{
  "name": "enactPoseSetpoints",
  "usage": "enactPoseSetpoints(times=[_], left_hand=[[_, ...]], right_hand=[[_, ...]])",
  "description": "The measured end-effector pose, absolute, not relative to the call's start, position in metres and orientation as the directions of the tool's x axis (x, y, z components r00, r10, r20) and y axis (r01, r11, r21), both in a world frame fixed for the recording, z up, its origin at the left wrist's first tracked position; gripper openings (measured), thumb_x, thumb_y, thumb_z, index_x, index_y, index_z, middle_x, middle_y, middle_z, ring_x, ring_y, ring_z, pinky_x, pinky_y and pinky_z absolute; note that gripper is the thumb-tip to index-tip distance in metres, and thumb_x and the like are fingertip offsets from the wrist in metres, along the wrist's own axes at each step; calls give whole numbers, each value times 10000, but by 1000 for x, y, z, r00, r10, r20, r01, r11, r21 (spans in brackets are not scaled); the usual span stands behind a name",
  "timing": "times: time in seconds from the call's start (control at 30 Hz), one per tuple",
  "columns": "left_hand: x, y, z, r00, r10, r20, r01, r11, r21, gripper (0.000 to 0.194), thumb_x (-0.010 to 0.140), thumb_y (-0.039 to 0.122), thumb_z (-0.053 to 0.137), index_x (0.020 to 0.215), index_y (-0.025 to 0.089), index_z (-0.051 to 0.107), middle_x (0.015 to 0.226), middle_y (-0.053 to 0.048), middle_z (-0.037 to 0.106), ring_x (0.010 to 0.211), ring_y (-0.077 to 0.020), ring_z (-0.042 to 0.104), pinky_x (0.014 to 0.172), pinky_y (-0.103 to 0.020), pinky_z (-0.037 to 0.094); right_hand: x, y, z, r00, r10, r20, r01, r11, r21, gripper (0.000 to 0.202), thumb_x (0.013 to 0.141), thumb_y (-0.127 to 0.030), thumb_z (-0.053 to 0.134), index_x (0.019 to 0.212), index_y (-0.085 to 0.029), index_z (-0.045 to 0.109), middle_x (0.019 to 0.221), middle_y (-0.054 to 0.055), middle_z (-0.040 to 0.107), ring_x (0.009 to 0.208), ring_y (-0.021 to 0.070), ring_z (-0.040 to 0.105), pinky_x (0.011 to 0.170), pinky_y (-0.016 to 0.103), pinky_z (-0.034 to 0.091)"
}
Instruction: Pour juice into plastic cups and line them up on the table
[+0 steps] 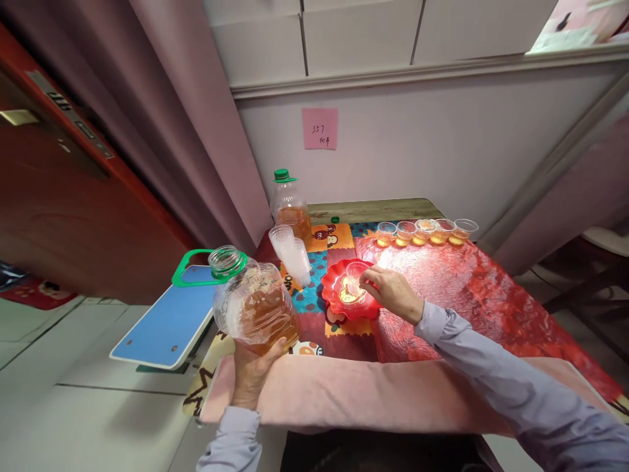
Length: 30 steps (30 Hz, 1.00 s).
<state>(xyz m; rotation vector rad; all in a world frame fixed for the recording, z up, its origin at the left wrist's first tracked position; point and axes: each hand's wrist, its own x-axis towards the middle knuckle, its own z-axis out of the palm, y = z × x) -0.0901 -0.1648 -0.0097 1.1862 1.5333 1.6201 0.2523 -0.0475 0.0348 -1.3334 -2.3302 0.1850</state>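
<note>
My left hand is closed around the lower part of a big clear plastic jug of amber liquid. The jug leans to the left, its mouth uncapped, with a green handle ring at the neck. My right hand pinches a small clear plastic cup over a red scalloped bowl. Whether the cup touches the bowl's bottom, I cannot tell. Stacked clear cups lie on the table between the jug and a second jug, which stands upright with its green cap on.
Several clear cups with yellowish liquid stand in a row at the back right on a red cloth. A green cap lies near the wall. A pink towel covers the front edge. A blue board is at left.
</note>
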Motion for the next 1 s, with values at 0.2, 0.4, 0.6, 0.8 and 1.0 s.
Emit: enactPoseSetpoints(times=[0.2,0.4,0.6,0.8,1.0], left_hand=[[-91,-165,-11,-430,884,186,146,-135,980,783,660,393,995,1343,178,678,1275,-146,804,1180,-367,769,1137,-583,566],[-91,-165,-11,-441,880,178,120,-138,983,780,634,369,1006,1321,170,696,1243,-155,812,1142,-367,780,1105,-579,586],[-90,-165,-10,-440,884,154,63,-141,988,754,600,327,1022,1278,182,726,1217,-139,817,1117,-359,785,1105,-571,588],[-80,-167,3,-497,863,94,-11,-115,993,818,535,311,1044,1274,212,709,1185,-120,821,1095,-369,788,1079,-570,605],[-84,-165,-7,-482,872,83,-24,-109,994,883,492,298,1060,1288,215,686,1214,-135,813,1141,-379,778,1097,-575,593]], right_hand=[[249,-43,25,-437,849,299,793,520,-318,98,1053,-210,672,980,-212,737,1030,70,801,871,206,754,754,291,515],[250,-43,18,-442,838,321,790,533,-304,131,1003,-190,747,1134,-205,746,1167,92,814,890,233,784,771,331,569],[265,-52,21,-406,811,421,768,553,-325,481,947,-248,819,1400,-251,658,1280,98,781,902,245,800,795,369,627],[261,-64,29,-212,804,556,727,510,-460,393,1013,-393,731,1362,-222,673,1232,133,779,1007,297,794,854,431,648],[222,-100,27,27,836,547,434,484,-760,306,1048,-425,678,1292,-243,709,1167,104,807,986,258,797,868,416,654]])
